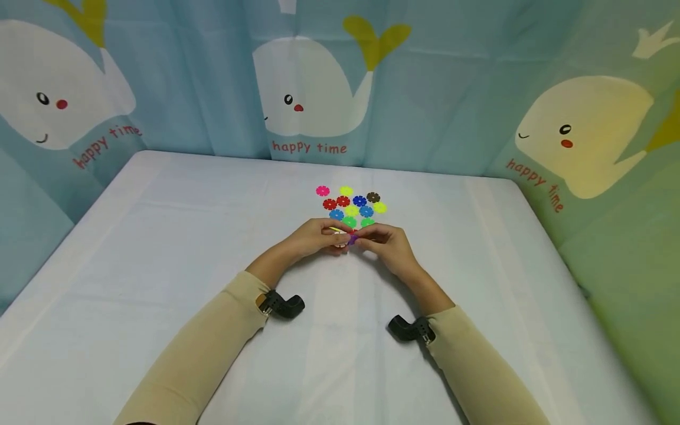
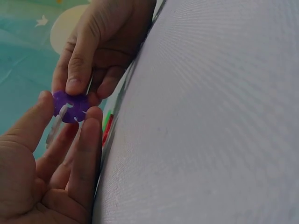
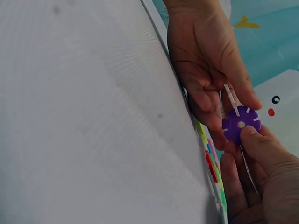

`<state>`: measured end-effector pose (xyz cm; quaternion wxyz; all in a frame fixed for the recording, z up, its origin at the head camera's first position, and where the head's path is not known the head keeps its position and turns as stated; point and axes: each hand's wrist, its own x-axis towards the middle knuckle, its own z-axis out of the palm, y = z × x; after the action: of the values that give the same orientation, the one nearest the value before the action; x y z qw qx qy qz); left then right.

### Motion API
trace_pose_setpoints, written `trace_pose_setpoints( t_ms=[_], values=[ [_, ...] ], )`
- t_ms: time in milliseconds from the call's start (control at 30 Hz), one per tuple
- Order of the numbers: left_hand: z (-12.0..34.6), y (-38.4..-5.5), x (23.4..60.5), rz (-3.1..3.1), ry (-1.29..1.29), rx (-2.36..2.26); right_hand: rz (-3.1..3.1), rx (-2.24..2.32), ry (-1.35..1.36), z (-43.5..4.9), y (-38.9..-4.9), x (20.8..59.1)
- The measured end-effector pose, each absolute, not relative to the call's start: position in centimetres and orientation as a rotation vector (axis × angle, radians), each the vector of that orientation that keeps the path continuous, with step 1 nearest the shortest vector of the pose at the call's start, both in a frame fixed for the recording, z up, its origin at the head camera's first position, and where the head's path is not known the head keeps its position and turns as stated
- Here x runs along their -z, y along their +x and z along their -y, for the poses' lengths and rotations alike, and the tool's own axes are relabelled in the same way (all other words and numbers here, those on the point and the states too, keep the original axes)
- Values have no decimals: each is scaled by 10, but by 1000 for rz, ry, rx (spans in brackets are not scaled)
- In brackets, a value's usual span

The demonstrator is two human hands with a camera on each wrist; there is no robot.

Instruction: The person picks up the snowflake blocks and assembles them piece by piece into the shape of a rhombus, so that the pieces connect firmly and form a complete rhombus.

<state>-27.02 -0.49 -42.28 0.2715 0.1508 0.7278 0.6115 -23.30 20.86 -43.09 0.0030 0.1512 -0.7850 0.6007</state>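
Observation:
Both hands meet over the white table, close in front of a group of notched plastic building discs. My right hand [image 1: 392, 245] pinches a purple notched disc [image 3: 232, 124] between thumb and fingers, its flat face and centre hole showing in the right wrist view. A white notched disc [image 2: 54, 128] stands crosswise to it, its edge at a slot of the purple one. My left hand [image 1: 310, 239] holds the white disc between thumb and fingers, with its fingertips right at the purple disc's rim. A thin pale edge [image 3: 248, 171] shows among the right hand's fingers.
Beyond the hands lie several loose discs, among them a pink one [image 1: 322, 190], a brown one [image 1: 373, 197], a dark blue one [image 1: 359, 201] and a green one [image 1: 368, 222]. A whale-print curtain [image 1: 446, 106] hangs behind the table [image 1: 159, 236]. Black wrist cameras [image 1: 287, 306] sit on both sleeves.

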Motion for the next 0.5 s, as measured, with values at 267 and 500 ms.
trace_pose_setpoints(
  t_ms=[267,500],
  values=[
    [5,-270,423,-1961,453,-1627,2472,-1907,462,-206,-232,430],
    [6,-269,425,-1950,431,-1672,2511,-1907,438,-206,-233,429]
  ],
)
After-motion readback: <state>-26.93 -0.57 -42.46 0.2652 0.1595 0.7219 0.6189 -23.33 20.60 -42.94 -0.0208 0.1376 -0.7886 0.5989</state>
